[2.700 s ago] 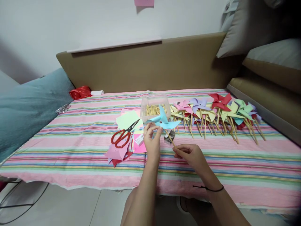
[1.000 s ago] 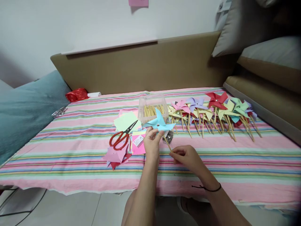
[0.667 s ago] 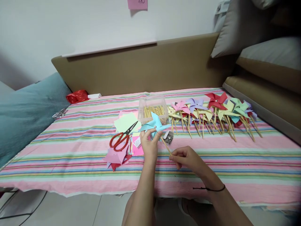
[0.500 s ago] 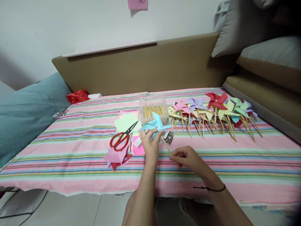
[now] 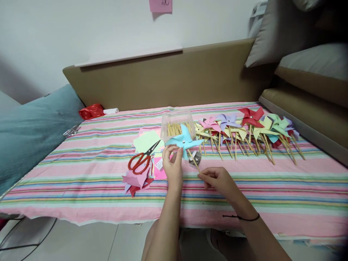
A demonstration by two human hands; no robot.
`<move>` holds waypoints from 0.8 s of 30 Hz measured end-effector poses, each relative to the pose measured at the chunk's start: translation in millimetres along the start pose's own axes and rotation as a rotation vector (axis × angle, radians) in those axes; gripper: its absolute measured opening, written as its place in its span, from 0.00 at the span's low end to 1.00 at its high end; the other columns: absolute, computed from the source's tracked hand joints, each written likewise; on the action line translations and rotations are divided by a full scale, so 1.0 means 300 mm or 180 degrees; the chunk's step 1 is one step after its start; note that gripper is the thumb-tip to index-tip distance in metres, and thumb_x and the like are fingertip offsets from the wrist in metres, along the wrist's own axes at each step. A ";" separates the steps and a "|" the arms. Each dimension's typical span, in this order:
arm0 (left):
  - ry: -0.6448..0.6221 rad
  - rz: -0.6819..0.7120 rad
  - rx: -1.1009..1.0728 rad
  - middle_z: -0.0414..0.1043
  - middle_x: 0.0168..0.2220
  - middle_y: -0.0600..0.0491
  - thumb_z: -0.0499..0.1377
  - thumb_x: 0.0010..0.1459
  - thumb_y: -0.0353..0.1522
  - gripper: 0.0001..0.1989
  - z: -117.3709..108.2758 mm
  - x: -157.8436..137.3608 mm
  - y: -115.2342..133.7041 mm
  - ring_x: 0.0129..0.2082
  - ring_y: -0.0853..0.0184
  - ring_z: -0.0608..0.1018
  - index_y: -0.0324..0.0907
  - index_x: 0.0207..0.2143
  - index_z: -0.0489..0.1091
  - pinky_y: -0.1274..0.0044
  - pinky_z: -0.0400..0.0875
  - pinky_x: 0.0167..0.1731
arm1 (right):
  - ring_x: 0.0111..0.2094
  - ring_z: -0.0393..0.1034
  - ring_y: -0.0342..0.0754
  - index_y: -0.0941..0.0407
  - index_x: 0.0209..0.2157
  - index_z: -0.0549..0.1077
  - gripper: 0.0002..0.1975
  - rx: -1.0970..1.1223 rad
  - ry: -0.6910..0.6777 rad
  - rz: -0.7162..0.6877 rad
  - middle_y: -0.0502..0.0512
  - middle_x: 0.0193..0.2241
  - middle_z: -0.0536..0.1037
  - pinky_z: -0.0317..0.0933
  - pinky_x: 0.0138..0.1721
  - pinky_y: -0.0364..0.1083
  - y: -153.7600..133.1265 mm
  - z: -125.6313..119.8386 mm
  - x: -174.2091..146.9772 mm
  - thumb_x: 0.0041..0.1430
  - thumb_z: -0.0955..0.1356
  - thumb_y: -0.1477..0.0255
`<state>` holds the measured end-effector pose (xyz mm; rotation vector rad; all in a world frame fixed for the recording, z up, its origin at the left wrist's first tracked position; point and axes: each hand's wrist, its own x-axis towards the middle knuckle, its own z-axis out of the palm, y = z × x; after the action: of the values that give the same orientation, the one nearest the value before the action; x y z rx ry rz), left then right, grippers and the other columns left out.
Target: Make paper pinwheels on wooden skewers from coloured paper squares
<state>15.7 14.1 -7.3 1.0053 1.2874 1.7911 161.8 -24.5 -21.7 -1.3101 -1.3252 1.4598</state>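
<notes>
Since a sec ago the blue pinwheel (image 5: 184,140) had lifted a bit & turned; my hands barely shifted. My left hand (image 5: 173,167) pinched a vane, fingers clamped on the paper. My right hand (image 5: 217,179) gripped the stick (image 5: 194,162) at its 5 o'clock end. Clear box of sticks (image 5: 176,125) sat at 12 o'clock of it, red scissors (image 5: 141,157) at 9, finished pinwheels (image 5: 250,127) toward 2, all on the striped bed (image 5: 81,174).
</notes>
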 end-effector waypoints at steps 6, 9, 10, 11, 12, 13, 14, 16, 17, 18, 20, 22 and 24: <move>-0.0009 -0.0874 -0.0917 0.72 0.43 0.50 0.68 0.42 0.36 0.21 0.002 0.009 0.003 0.37 0.68 0.78 0.44 0.34 0.59 0.73 0.71 0.38 | 0.17 0.62 0.41 0.58 0.20 0.74 0.17 0.0116 0.0092 -0.0007 0.49 0.13 0.70 0.57 0.21 0.41 0.008 -0.011 0.008 0.47 0.72 0.58; -0.0180 -0.1300 -0.1096 0.74 0.32 0.55 0.69 0.39 0.34 0.24 -0.001 0.013 0.004 0.30 0.71 0.76 0.43 0.34 0.59 0.77 0.71 0.33 | 0.17 0.61 0.40 0.59 0.21 0.74 0.16 0.0065 -0.0001 0.0036 0.49 0.13 0.70 0.55 0.21 0.41 0.011 -0.017 0.007 0.47 0.72 0.59; -0.0216 -0.1391 -0.1142 0.73 0.29 0.57 0.70 0.39 0.34 0.24 -0.002 0.014 0.005 0.26 0.73 0.75 0.43 0.35 0.59 0.78 0.70 0.31 | 0.17 0.61 0.40 0.59 0.21 0.75 0.16 0.0059 -0.0012 0.0074 0.49 0.13 0.71 0.55 0.21 0.41 0.012 -0.018 0.007 0.47 0.72 0.59; -0.0250 -0.1456 -0.1189 0.71 0.26 0.59 0.70 0.39 0.33 0.24 -0.003 0.016 0.006 0.23 0.75 0.73 0.42 0.34 0.60 0.79 0.70 0.29 | 0.17 0.60 0.40 0.59 0.22 0.75 0.16 0.0067 -0.0009 0.0118 0.49 0.13 0.71 0.54 0.20 0.41 0.013 -0.019 0.008 0.46 0.72 0.59; -0.0287 -0.1509 -0.1243 0.70 0.24 0.60 0.70 0.39 0.33 0.23 -0.004 0.017 0.008 0.21 0.76 0.71 0.42 0.34 0.60 0.79 0.70 0.27 | 0.17 0.60 0.40 0.59 0.23 0.75 0.16 0.0087 0.0003 0.0163 0.49 0.13 0.71 0.54 0.20 0.41 0.015 -0.020 0.008 0.46 0.72 0.59; -0.0326 -0.1563 -0.1307 0.68 0.22 0.61 0.70 0.39 0.33 0.22 -0.005 0.019 0.011 0.19 0.77 0.70 0.42 0.34 0.61 0.80 0.70 0.27 | 0.16 0.60 0.40 0.59 0.23 0.76 0.16 0.0113 0.0020 0.0202 0.49 0.13 0.71 0.54 0.20 0.41 0.016 -0.020 0.008 0.45 0.72 0.58; -0.0367 -0.1626 -0.1376 0.67 0.21 0.62 0.70 0.39 0.33 0.22 -0.006 0.020 0.012 0.19 0.78 0.69 0.42 0.33 0.61 0.80 0.70 0.26 | 0.16 0.60 0.40 0.59 0.24 0.76 0.16 0.0138 0.0036 0.0232 0.48 0.13 0.71 0.54 0.20 0.41 0.017 -0.021 0.009 0.45 0.73 0.58; -0.0459 -0.1784 -0.1488 0.68 0.22 0.61 0.70 0.38 0.33 0.22 -0.008 0.021 0.015 0.19 0.78 0.70 0.41 0.32 0.62 0.81 0.70 0.26 | 0.16 0.60 0.40 0.59 0.24 0.76 0.16 0.0170 0.0060 0.0263 0.48 0.13 0.71 0.55 0.19 0.40 0.019 -0.020 0.010 0.44 0.73 0.59; -0.0508 -0.1866 -0.1526 0.69 0.23 0.60 0.70 0.38 0.33 0.22 -0.009 0.020 0.016 0.20 0.77 0.71 0.41 0.32 0.63 0.81 0.71 0.26 | 0.16 0.61 0.40 0.60 0.24 0.76 0.16 0.0177 0.0063 0.0268 0.48 0.13 0.71 0.55 0.19 0.40 0.019 -0.020 0.011 0.44 0.73 0.59; -0.0548 -0.1937 -0.1559 0.70 0.24 0.59 0.71 0.37 0.33 0.22 -0.009 0.019 0.017 0.20 0.77 0.72 0.41 0.32 0.63 0.81 0.71 0.26 | 0.16 0.61 0.40 0.60 0.24 0.76 0.16 0.0178 0.0065 0.0260 0.48 0.13 0.71 0.55 0.19 0.40 0.019 -0.020 0.011 0.44 0.73 0.59; -0.0615 -0.2037 -0.1608 0.72 0.26 0.59 0.71 0.36 0.32 0.22 -0.011 0.014 0.017 0.21 0.76 0.73 0.41 0.33 0.64 0.81 0.72 0.26 | 0.16 0.60 0.39 0.60 0.24 0.76 0.16 0.0170 0.0051 0.0223 0.48 0.12 0.70 0.54 0.19 0.40 0.019 -0.019 0.013 0.45 0.73 0.59; -0.0693 -0.2089 -0.1619 0.73 0.26 0.58 0.71 0.36 0.31 0.21 -0.012 0.009 0.017 0.21 0.76 0.74 0.41 0.33 0.66 0.81 0.72 0.26 | 0.16 0.60 0.39 0.60 0.24 0.76 0.16 0.0161 0.0019 0.0169 0.48 0.12 0.70 0.54 0.19 0.40 0.021 -0.017 0.014 0.45 0.72 0.60; -0.0796 -0.2139 -0.1574 0.74 0.27 0.57 0.71 0.38 0.31 0.20 -0.012 0.005 0.019 0.23 0.75 0.75 0.40 0.33 0.67 0.82 0.73 0.26 | 0.15 0.60 0.39 0.60 0.24 0.76 0.16 0.0162 0.0014 0.0160 0.48 0.12 0.70 0.54 0.19 0.40 0.025 -0.016 0.016 0.45 0.73 0.60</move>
<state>11.2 12.5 -2.2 0.4235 0.8229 1.3047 166.4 -20.1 -29.6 -1.3215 -1.2523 1.5145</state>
